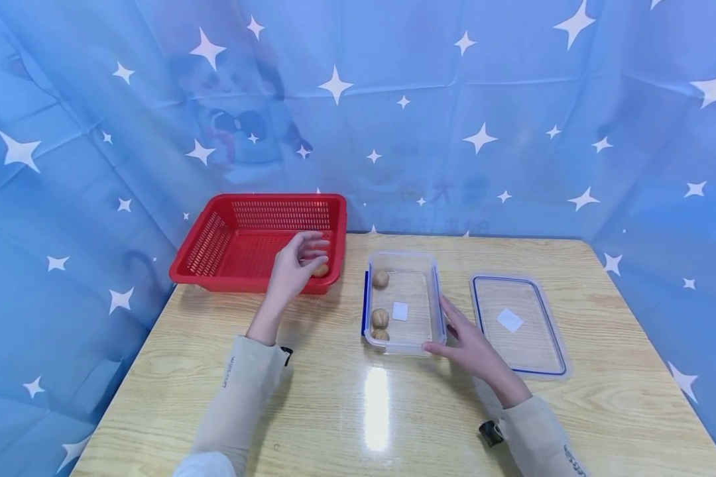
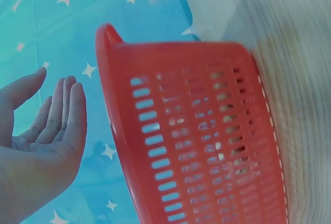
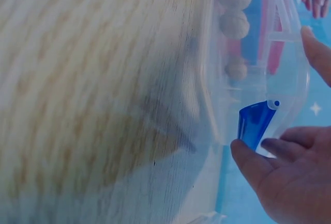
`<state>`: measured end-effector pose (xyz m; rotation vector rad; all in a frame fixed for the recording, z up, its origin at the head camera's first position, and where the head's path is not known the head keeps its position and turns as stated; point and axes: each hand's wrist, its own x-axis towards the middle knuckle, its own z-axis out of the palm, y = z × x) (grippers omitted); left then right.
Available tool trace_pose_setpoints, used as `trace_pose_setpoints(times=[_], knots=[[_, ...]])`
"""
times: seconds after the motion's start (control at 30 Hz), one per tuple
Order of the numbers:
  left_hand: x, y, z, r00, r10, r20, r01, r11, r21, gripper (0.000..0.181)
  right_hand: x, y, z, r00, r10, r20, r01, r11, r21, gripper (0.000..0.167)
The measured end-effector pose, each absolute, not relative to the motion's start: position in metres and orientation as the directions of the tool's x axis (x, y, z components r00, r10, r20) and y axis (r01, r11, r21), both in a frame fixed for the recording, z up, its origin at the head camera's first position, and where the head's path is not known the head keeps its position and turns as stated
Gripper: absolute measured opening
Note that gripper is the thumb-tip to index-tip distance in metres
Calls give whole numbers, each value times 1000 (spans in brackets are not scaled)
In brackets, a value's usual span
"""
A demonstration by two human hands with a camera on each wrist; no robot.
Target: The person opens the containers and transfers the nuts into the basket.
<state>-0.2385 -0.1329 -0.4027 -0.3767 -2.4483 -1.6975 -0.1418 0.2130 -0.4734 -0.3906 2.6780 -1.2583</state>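
My left hand [image 1: 295, 265] hovers over the front right part of a red basket [image 1: 256, 288], its fingers loosely bent and apart. A walnut [image 1: 320, 271] shows just below the thumb, inside the basket. In the left wrist view nothing lies between the fingers and thumb of that hand [image 2: 49, 136], beside the basket's rim. A clear plastic box [image 1: 414, 281] stands to the right of the basket. Three walnuts [image 1: 380, 318] lie along the box's left side. My right hand [image 1: 468, 344] touches the box's front right corner, thumb at the front and extended fingers along the right wall.
A clear lid [image 1: 525, 331] with a blue seal lies to the right of the box on the wooden table [image 1: 322, 411]. One blue clip [image 1: 366, 305] hangs on the box's left side. A blue star-patterned curtain [image 1: 394, 132] rises behind the table and along its sides.
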Motion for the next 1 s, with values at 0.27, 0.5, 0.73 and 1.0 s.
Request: trace_pose_setpoints(times=[0.27, 0.5, 0.73, 1.0], knots=[[-227, -119, -406, -955, 162, 249, 288, 307, 907, 44, -142, 213, -473, -954, -297, -30, -168, 615, -770, 104], [-223, -109, -414, -941, 213, 262, 314, 272, 909, 38, -142, 213, -474, -955, -297, -28, -168, 612, -773, 104], [-216, -101, -422, -943, 242, 230, 295, 284, 912, 36, -142, 214, -475, -955, -297, -22, -171, 609, -774, 104], [-208, -92, -431, -942, 266, 203, 271, 251, 929, 37, -142, 214, -475, -955, -296, -25, -169, 612, -773, 105]])
